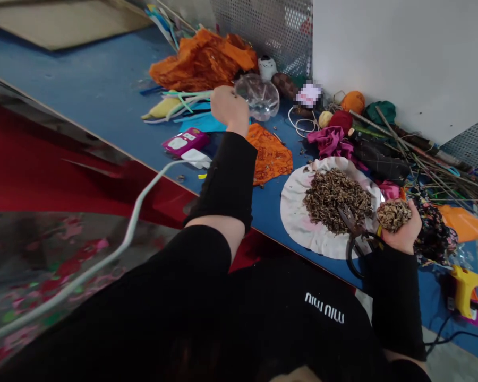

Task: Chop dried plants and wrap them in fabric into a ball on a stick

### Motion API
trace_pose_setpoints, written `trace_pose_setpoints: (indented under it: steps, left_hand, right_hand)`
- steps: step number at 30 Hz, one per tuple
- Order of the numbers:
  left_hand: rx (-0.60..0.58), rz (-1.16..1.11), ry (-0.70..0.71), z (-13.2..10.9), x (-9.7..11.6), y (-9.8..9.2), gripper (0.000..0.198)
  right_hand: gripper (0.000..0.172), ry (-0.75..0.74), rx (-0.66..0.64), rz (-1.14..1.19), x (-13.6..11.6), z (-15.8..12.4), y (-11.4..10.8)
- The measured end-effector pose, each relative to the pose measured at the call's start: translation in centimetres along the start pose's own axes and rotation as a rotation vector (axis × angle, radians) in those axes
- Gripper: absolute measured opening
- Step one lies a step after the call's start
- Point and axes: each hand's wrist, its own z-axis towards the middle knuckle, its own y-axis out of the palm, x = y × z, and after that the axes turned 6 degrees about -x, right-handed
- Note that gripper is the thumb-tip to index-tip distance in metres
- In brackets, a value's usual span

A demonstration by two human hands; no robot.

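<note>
My left hand (229, 107) reaches far across the blue table (103, 101) and grips the rim of a clear plastic bowl (260, 97). My right hand (401, 228) is cupped, palm up, around a handful of dried brown plant bits (393, 214) near the table's front edge. A white paper plate (298, 212) beside it holds a heap of the same dried bits (334, 197). Black-handled scissors (354, 233) lie on the plate's right side, next to my right wrist.
Orange cloth (205, 61) lies at the back and a smaller orange piece (270, 155) near my left forearm. Pink fabric (330, 142), yarn balls, twigs (434, 164), a pink box (185, 141), a yellow glue gun (468, 284) and a white cable (131, 223) crowd the table.
</note>
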Motion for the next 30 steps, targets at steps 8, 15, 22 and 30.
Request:
trace_pose_setpoints:
  steps: [8,15,22,30]
  left_hand:
    - [-0.212,0.177,0.402,-5.1,0.2,2.5,0.022]
    - [-0.559,0.655,0.486,-6.7,-0.3,4.6,0.027]
    - [-0.555,0.243,0.853,-9.2,-0.6,5.9,0.021]
    - [-0.66,0.241,0.915,-10.1,-1.5,8.5,0.018]
  right_hand:
    - [0.029,0.022,-0.008,-0.074,-0.2,-0.5,0.0]
    - [0.032,0.017,0.038,-0.105,0.1,-0.7,0.6]
    - [0.035,-0.033,0.064,-0.137,-0.1,-1.9,2.0]
    - [0.039,-0.14,0.121,-0.204,0.4,-2.3,2.6]
